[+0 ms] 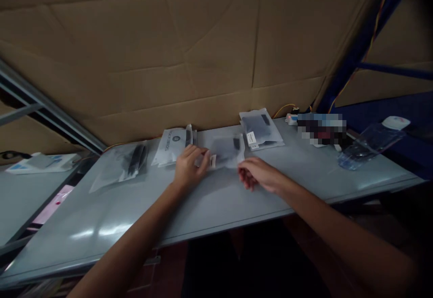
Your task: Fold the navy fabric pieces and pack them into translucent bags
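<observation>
A frosted, whitish bag (223, 149) is marked with a black strip (237, 143); the table (206, 216) is coloured grey, the cardboard (209, 36) brown, the rack (350, 67) dark blue.

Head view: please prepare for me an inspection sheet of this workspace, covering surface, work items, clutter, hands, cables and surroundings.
Surface: grey table, glare near its front left.
Work items: middle bag between the hands; printed bag and clear bag to its left; right bags, stacked.
Clutter: transparent container at the right end; a pixelated patch beside it, contents unreadable.
Hands: left hand at the middle bag's left side, right hand at its near right corner; grip unclear.
Cables: yellow wire behind the right bags; more wiring along the blue frame.
Surroundings: cardboard behind; co-workers: nothing seen.
</observation>
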`<action>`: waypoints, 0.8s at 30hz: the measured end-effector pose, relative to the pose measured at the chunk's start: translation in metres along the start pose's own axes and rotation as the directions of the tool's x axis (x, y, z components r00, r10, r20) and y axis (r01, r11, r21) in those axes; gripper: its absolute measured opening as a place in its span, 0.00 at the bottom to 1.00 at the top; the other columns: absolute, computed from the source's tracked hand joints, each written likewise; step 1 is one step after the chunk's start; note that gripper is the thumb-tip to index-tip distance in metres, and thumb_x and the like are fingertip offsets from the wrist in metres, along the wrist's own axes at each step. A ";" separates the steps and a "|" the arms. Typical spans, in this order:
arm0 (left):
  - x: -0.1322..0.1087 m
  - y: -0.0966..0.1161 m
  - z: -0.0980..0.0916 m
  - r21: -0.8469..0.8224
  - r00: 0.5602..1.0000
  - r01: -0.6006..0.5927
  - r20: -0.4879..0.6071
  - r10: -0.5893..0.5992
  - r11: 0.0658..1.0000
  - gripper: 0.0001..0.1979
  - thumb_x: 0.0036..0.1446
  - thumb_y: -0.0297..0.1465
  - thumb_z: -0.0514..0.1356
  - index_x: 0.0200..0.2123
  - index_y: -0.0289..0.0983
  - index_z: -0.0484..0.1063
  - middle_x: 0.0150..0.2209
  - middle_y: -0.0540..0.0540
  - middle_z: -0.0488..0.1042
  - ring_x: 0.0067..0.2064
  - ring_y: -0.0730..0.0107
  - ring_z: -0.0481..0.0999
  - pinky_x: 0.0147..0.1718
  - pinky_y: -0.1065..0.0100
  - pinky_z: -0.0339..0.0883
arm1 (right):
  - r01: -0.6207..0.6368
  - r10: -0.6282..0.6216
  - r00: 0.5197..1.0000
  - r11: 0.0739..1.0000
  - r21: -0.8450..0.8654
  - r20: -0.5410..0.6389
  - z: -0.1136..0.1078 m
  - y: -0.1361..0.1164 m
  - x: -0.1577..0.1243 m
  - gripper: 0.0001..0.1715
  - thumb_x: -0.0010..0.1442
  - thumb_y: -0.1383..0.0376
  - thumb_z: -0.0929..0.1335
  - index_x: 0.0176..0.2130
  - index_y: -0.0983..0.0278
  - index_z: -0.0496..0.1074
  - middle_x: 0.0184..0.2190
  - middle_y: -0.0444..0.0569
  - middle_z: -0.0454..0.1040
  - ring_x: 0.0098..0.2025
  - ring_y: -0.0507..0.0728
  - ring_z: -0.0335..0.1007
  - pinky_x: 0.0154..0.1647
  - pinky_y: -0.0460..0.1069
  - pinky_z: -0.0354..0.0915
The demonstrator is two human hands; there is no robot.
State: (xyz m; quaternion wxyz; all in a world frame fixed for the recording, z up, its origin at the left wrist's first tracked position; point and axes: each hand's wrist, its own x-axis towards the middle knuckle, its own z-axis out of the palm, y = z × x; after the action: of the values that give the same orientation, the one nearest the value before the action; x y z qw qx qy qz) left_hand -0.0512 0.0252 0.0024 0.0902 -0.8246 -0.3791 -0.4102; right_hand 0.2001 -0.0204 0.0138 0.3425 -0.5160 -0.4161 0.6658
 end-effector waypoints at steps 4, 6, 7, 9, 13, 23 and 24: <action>0.015 0.004 -0.004 -0.031 0.985 0.119 0.128 -0.114 0.992 0.13 0.74 0.34 0.56 0.43 0.37 0.80 0.44 0.39 0.82 0.47 0.56 0.81 0.50 0.56 0.73 | -0.135 0.170 0.954 0.979 -0.155 0.248 -0.004 0.022 -0.053 0.13 0.64 0.58 0.69 0.30 0.61 0.70 0.19 0.43 0.75 0.14 0.49 0.64 0.09 0.42 0.53; 0.026 0.009 0.001 -0.063 0.922 0.181 0.357 -0.147 0.982 0.14 0.74 0.35 0.56 0.43 0.37 0.81 0.47 0.38 0.83 0.50 0.53 0.81 0.52 0.55 0.73 | -0.149 0.235 0.910 0.954 -0.259 0.341 -0.008 0.028 -0.067 0.14 0.66 0.56 0.69 0.32 0.62 0.72 0.21 0.44 0.76 0.14 0.48 0.62 0.09 0.41 0.48; 0.031 0.011 0.006 -0.075 0.879 0.204 0.453 -0.149 0.976 0.15 0.73 0.37 0.57 0.41 0.38 0.82 0.45 0.38 0.83 0.48 0.53 0.82 0.50 0.56 0.73 | -0.121 0.238 0.898 0.942 -0.313 0.369 -0.011 0.029 -0.070 0.16 0.67 0.54 0.69 0.33 0.62 0.73 0.22 0.45 0.77 0.13 0.47 0.61 0.09 0.42 0.47; 0.038 0.013 0.015 -0.096 0.824 0.232 0.548 -0.143 0.968 0.14 0.70 0.37 0.60 0.35 0.38 0.82 0.39 0.40 0.83 0.41 0.56 0.82 0.44 0.60 0.73 | 0.000 0.153 0.925 0.916 -0.402 0.347 -0.016 0.027 -0.064 0.20 0.68 0.48 0.70 0.36 0.62 0.74 0.24 0.45 0.79 0.13 0.48 0.60 0.10 0.43 0.49; 0.041 0.013 0.029 -0.140 0.799 0.296 0.578 -0.164 0.945 0.10 0.66 0.32 0.61 0.33 0.37 0.80 0.32 0.44 0.81 0.33 0.62 0.79 0.35 0.65 0.68 | 0.254 -0.234 0.967 0.823 -0.508 0.103 -0.015 0.012 -0.021 0.24 0.70 0.46 0.69 0.31 0.61 0.70 0.23 0.44 0.76 0.16 0.49 0.63 0.16 0.45 0.56; 0.028 0.010 0.030 -0.229 0.825 0.413 0.504 -0.256 0.881 0.11 0.72 0.34 0.56 0.38 0.37 0.75 0.34 0.45 0.81 0.35 0.64 0.77 0.36 0.65 0.66 | 0.370 -0.421 0.907 0.798 -0.477 0.000 0.013 0.002 0.045 0.25 0.68 0.48 0.65 0.26 0.60 0.67 0.18 0.40 0.63 0.20 0.52 0.61 0.22 0.48 0.56; 0.029 0.009 0.030 -0.226 0.829 0.419 0.490 -0.269 0.880 0.10 0.72 0.33 0.56 0.38 0.37 0.75 0.35 0.45 0.81 0.36 0.63 0.78 0.37 0.65 0.66 | 0.375 -0.423 0.906 0.794 -0.479 0.010 0.014 0.006 0.034 0.26 0.68 0.48 0.65 0.25 0.59 0.66 0.18 0.40 0.63 0.20 0.52 0.62 0.23 0.48 0.56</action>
State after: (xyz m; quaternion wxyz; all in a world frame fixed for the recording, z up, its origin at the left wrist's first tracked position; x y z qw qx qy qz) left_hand -0.0160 0.0489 0.0056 -0.2118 -0.8162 -0.4608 -0.2769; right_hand 0.1788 0.0047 -0.0040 0.3598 -0.5156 -0.6469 0.4315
